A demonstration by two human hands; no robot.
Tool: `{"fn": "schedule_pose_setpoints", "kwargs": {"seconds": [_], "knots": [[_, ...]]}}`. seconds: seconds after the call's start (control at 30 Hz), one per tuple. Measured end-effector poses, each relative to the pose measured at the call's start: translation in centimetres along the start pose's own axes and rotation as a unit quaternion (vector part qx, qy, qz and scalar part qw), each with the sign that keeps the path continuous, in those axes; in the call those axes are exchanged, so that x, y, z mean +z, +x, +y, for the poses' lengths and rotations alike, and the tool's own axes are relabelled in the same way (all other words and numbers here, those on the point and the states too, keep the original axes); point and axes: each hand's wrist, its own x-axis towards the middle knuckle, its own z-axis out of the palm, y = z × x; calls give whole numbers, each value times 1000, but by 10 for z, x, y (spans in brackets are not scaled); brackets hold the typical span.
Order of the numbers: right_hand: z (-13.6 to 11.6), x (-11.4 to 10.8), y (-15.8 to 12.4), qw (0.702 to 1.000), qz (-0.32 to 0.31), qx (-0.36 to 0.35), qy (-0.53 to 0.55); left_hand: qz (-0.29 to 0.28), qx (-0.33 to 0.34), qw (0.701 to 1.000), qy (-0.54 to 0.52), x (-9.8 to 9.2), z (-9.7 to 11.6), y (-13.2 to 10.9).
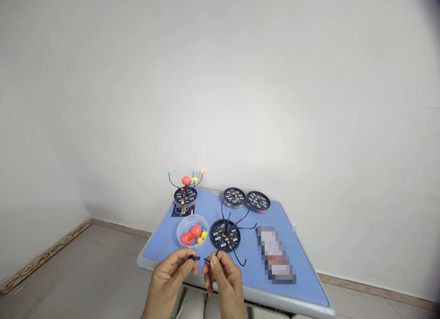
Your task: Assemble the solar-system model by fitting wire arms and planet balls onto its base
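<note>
At the table's near edge, my left hand (173, 273) pinches a small black plastic connector (196, 258) between thumb and fingers, its end pointing right. Just across a narrow gap, my right hand (225, 275) is closed on a thin black rod (206, 260), whose tip points left; much of the rod is hidden by the fingers. Beyond my right hand lies a round black base (215, 243) printed with planets and labels. Several bent black rods (237, 255) spread out over that base. Left of it, a clear round tub (178, 227) holds an orange-red half shell, an orange-red ball (196, 230) and smaller coloured balls.
An assembled solar system model (186, 180) stands at the back left by a dark printed card (178, 212). Two lidded round tubs, one left (234, 196) and one right (258, 200), sit at the back. A blurred flat object (275, 255) lies right on the blue table (302, 273).
</note>
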Motion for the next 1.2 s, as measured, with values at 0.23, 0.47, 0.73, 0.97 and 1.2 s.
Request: {"fn": "schedule_pose_setpoints", "kwargs": {"seconds": [0.23, 0.47, 0.73, 0.97, 1.2], "knots": [[6, -2, -1, 997, -1, -36, -61, 10, 9, 1000, 4, -2, 3, -1], [10, -1, -7, 932, 87, -243, -256, 0, 65, 998, 24, -1, -2, -4], [12, 2, -8, 919, 96, -259, -280, -4, 83, 996, 17, -2, -7, -4], [12, 0, -8, 917, 89, -256, -291, -8, 79, 997, 10, -3, -8, -4], [7, 0, -9, 904, 77, -286, -308, -32, 40, 999, -14, -3, -6, -4]]}}
